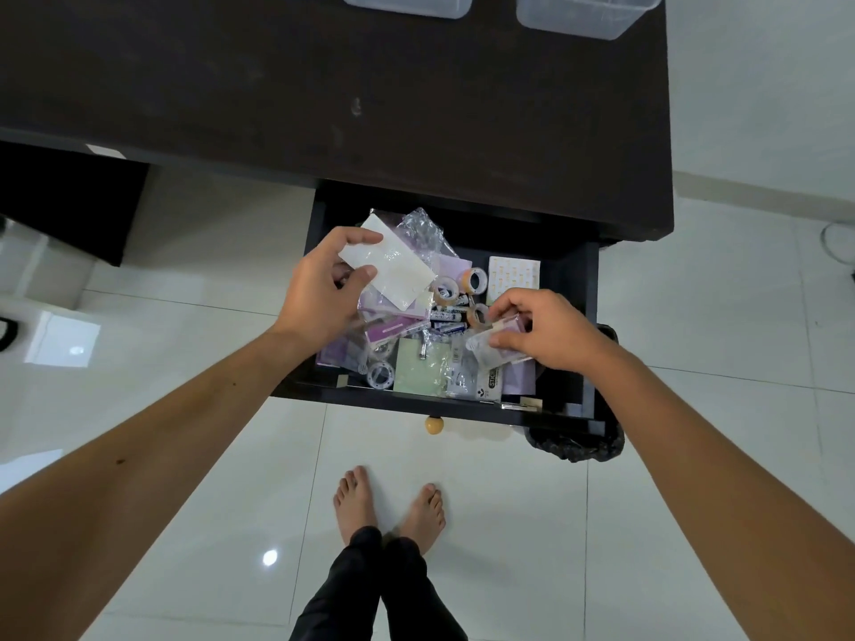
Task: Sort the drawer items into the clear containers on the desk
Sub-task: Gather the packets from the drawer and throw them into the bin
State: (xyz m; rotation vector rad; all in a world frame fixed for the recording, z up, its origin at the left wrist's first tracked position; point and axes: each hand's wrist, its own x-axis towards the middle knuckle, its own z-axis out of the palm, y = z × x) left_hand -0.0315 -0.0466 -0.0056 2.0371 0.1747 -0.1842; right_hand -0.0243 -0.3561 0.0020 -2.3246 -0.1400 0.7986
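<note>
Pick phase: both hands in the drawer [573,289], nothing sorted yet as far as I can see.

Left hand [324,289] pinches a white flat packet [393,270] above the drawer's left half; right hand [550,330] is closed on a small clear-wrapped pack [490,349] at its right. Clear containers [587,11] sit beyond the drawer, on the desk's far edge. Next I'd say: lift clear, carry up, drop by type.

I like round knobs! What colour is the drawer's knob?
The knob is yellowish tan, seen best in the head view.
</note>
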